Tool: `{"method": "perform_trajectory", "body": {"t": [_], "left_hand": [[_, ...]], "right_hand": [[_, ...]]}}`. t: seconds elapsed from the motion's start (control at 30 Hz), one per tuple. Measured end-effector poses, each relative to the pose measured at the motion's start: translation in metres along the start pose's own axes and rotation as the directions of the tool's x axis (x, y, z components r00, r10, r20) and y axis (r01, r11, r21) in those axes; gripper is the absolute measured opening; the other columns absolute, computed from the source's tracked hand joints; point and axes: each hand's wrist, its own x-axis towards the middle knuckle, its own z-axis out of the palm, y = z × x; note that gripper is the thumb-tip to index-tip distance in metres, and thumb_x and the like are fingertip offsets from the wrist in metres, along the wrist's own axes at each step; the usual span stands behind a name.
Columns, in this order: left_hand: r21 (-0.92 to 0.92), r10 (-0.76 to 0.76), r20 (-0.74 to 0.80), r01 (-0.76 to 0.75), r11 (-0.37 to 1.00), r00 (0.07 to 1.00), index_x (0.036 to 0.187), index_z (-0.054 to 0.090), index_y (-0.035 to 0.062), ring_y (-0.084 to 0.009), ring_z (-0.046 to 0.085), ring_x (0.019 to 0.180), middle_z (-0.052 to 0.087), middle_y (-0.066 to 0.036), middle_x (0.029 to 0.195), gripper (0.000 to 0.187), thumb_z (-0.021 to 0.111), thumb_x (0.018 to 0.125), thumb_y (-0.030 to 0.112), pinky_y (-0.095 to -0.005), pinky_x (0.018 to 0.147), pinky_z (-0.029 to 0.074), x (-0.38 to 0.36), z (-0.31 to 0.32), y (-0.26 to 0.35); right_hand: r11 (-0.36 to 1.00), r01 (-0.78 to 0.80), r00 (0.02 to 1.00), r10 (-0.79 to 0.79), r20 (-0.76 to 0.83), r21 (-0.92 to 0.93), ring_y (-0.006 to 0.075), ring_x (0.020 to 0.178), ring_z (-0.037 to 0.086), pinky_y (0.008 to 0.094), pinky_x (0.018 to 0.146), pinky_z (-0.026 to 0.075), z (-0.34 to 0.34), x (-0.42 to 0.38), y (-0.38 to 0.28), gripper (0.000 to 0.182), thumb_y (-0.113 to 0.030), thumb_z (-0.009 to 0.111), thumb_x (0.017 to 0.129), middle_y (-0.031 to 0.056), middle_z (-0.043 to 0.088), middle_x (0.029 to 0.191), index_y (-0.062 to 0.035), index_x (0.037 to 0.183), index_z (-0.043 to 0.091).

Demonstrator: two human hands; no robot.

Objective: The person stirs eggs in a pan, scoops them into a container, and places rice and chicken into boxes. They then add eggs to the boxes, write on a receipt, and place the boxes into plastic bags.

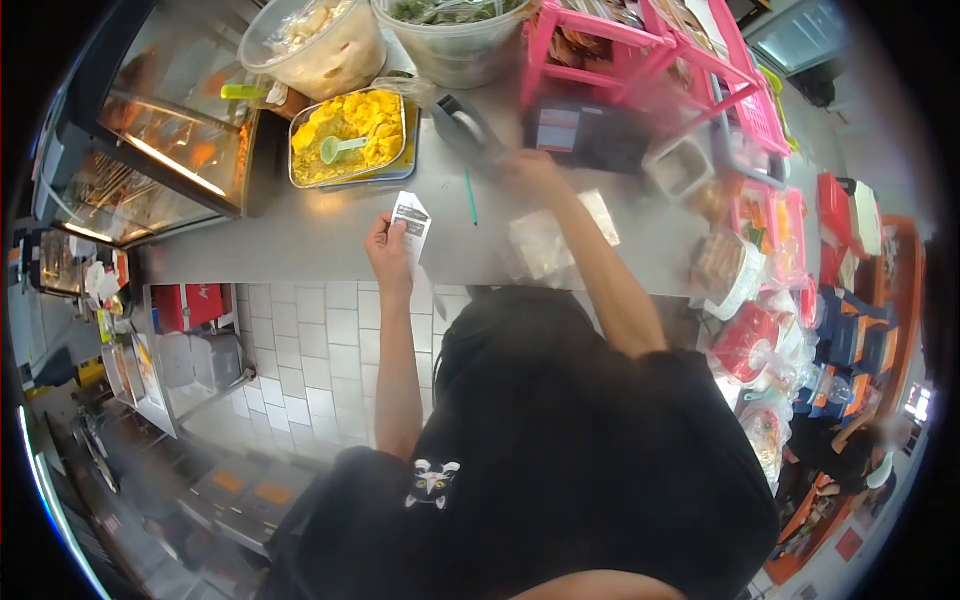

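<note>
A white printed paper slip is pinched in my left hand, above the front edge of the steel counter. My right hand reaches over the counter beside a dark grey device; motion blur hides its fingers and whether it touches the device. A thin green stick lies between my hands. Clear plastic bags or wrappers lie under my right forearm. Behind my right hand stands a dark box-like device with a lit screen.
A metal tray of yellow food with a green scoop sits at the back left, near two large tubs. A glass display case stands left. Pink racks and a container are right. Another person is far right.
</note>
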Motion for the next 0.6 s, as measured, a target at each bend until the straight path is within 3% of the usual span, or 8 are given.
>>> {"method": "perform_trajectory", "body": {"t": [0.07, 0.1, 0.23, 0.3, 0.37, 0.4, 0.47, 0.6], "left_hand": [[0.021, -0.097, -0.097, 0.1, 0.995, 0.991, 0.09, 0.065, 0.0013, -0.0043, 0.053, 0.069, 0.063, 0.002, 0.078, 0.012, 0.063, 0.093, 0.013, -0.0205, 0.063, 0.042, 0.001, 0.015, 0.01], [0.02, -0.099, -0.094, 0.101, 0.995, 0.991, 0.09, 0.065, 0.0013, -0.0043, 0.053, 0.069, 0.063, 0.002, 0.078, 0.012, 0.063, 0.093, 0.013, -0.0205, 0.063, 0.042, 0.003, 0.022, 0.014], [0.119, -0.171, 0.059, 0.164, 0.979, 0.983, 0.093, 0.068, -0.0001, -0.0053, 0.055, 0.067, 0.065, 0.0, 0.076, 0.015, 0.064, 0.092, 0.014, -0.0218, 0.062, 0.043, 0.001, 0.046, 0.032], [0.236, -0.144, 0.203, 0.094, 0.967, 0.969, 0.09, 0.07, -0.0002, -0.0061, 0.056, 0.063, 0.067, -0.001, 0.072, 0.015, 0.067, 0.089, 0.015, -0.0238, 0.059, 0.045, 0.01, 0.047, 0.025], [0.315, -0.201, 0.243, 0.119, 0.942, 0.949, 0.09, 0.07, -0.0001, -0.0062, 0.058, 0.064, 0.068, -0.002, 0.075, 0.017, 0.07, 0.088, 0.017, -0.0226, 0.06, 0.046, 0.009, 0.059, 0.037], [0.4, -0.255, 0.305, 0.12, 0.909, 0.917, 0.09, 0.07, 0.0001, -0.0063, 0.06, 0.065, 0.07, -0.003, 0.077, 0.019, 0.073, 0.086, 0.019, -0.0215, 0.06, 0.047, 0.008, 0.066, 0.041], [0.458, -0.244, 0.312, 0.08, 0.885, 0.918, 0.087, 0.071, 0.0006, -0.0053, 0.058, 0.063, 0.068, -0.001, 0.073, 0.021, 0.077, 0.083, 0.02, -0.021, 0.057, 0.044, 0.009, 0.076, 0.034], [0.542, -0.248, 0.357, 0.017, 0.84, 0.901, 0.082, 0.072, 0.0015, -0.0034, 0.049, 0.058, 0.061, 0.004, 0.064, 0.024, 0.083, 0.076, 0.022, -0.0208, 0.052, 0.036, 0.008, 0.104, 0.046]], "right_hand": [[0.937, 0.095, 0.991, -0.122, -0.062, -0.336, 0.0183, 0.08, 0.067, 0.0309, 0.067, 0.056, -0.001, -0.017, 0.003, 0.032, -0.027, 0.071, 0.085, 0.012, 0.068, 0.087, 0.0047, 0.086, 0.067], [0.801, 0.126, 0.96, -0.247, -0.132, -0.586, 0.0183, 0.072, 0.068, 0.0305, 0.064, 0.055, 0.005, -0.009, 0.007, 0.027, -0.02, 0.073, 0.083, 0.0135, 0.068, 0.078, 0.0057, 0.082, 0.068], [0.667, 0.148, 0.95, -0.301, -0.082, -0.73, 0.0148, 0.065, 0.064, 0.0291, 0.06, 0.05, 0.002, 0.0, 0.017, 0.023, -0.016, 0.072, 0.083, 0.0101, 0.067, 0.073, 0.002, 0.098, 0.068], [0.728, 0.313, 0.943, -0.317, 0.105, -0.61, 0.0125, 0.061, 0.062, 0.0282, 0.057, 0.047, -0.008, -0.042, -0.027, 0.028, -0.013, 0.072, 0.084, 0.0078, 0.066, 0.069, -0.0005, 0.108, 0.068], [0.796, 0.446, 0.873, -0.287, 0.395, -0.409, 0.0086, 0.065, 0.055, 0.0257, 0.06, 0.044, -0.021, -0.078, -0.063, 0.048, -0.015, 0.072, 0.085, 0.0029, 0.061, 0.072, -0.0062, 0.13, 0.058], [0.801, 0.439, 0.875, -0.277, 0.397, -0.407, 0.0086, 0.065, 0.055, 0.0257, 0.06, 0.044, -0.021, -0.093, -0.076, 0.048, -0.015, 0.072, 0.085, 0.0029, 0.061, 0.072, -0.0062, 0.13, 0.058], [0.866, 0.491, 0.778, -0.385, 0.496, -0.098, 0.0063, 0.068, 0.049, 0.0244, 0.062, 0.041, -0.023, -0.114, -0.097, 0.061, -0.017, 0.073, 0.085, -0.0015, 0.055, 0.074, -0.0114, 0.14, 0.048], [0.832, 0.538, 0.753, -0.402, 0.521, -0.136, 0.0075, 0.066, 0.047, 0.0246, 0.062, 0.041, -0.022, -0.122, -0.112, 0.07, -0.019, 0.074, 0.084, -0.0024, 0.051, 0.07, -0.0126, 0.145, 0.041]]}}
